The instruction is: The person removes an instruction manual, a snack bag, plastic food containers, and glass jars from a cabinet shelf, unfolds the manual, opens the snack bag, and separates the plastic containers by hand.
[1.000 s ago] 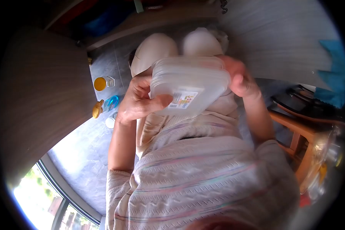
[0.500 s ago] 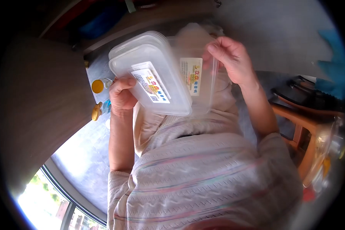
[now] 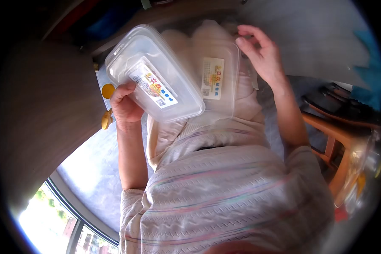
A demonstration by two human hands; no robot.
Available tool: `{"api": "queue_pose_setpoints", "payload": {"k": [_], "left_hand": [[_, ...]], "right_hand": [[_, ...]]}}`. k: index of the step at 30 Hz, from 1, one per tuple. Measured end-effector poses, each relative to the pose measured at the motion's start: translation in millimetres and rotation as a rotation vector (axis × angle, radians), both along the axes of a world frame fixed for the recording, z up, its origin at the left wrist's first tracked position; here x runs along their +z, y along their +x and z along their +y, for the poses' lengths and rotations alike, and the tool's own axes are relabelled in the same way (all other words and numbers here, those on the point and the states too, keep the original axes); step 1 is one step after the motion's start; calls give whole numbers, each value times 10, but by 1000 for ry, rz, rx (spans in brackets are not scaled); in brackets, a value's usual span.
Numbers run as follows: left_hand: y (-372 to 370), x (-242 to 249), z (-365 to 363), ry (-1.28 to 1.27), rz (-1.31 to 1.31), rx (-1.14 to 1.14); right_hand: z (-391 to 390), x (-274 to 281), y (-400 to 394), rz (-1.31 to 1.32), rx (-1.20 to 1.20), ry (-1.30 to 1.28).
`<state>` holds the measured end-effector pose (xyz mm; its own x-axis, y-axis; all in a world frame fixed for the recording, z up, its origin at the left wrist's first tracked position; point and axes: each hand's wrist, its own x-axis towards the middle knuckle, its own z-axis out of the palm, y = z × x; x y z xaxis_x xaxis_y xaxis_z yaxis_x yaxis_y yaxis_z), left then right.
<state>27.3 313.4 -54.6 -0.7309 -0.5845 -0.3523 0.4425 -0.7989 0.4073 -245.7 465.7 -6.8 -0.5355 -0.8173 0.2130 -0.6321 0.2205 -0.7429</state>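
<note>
My left hand (image 3: pixel 126 103) grips a stack of clear plastic containers or lids (image 3: pixel 173 82) at its lower left edge, with the thumb on top. The stack is tilted and bears a white label with coloured print. Beside it, over my lap, is another clear rectangular plastic piece (image 3: pixel 224 89) with a similar label. My right hand (image 3: pixel 262 55) is at the upper right corner of that piece, thumb and fingers apart, with nothing visible between them. The stack hides the left part of the labelled piece.
Yellow-capped items (image 3: pixel 108 90) stand by the wooden panel on the left. On the right is a wooden stool or chair (image 3: pixel 326 127) with black items (image 3: pixel 338 101) on it. Bags and small things lie at the lower right. A window is at the lower left.
My left hand has moved slightly up and left with the stack. My right hand has opened from the other clear piece and shifted slightly up and right.
</note>
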Motion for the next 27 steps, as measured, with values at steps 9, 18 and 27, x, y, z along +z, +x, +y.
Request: {"api": "queue_pose_setpoints", "payload": {"k": [9, 18, 27], "left_hand": [[-191, 237, 330, 49, 28, -9], [-138, 181, 445, -169, -140, 66], [-176, 123, 426, -98, -87, 94]], "right_hand": [[-157, 325, 638, -891, 540, 113], [-81, 206, 717, -792, 360, -46], [-3, 325, 513, -902, 474, 141]]}}
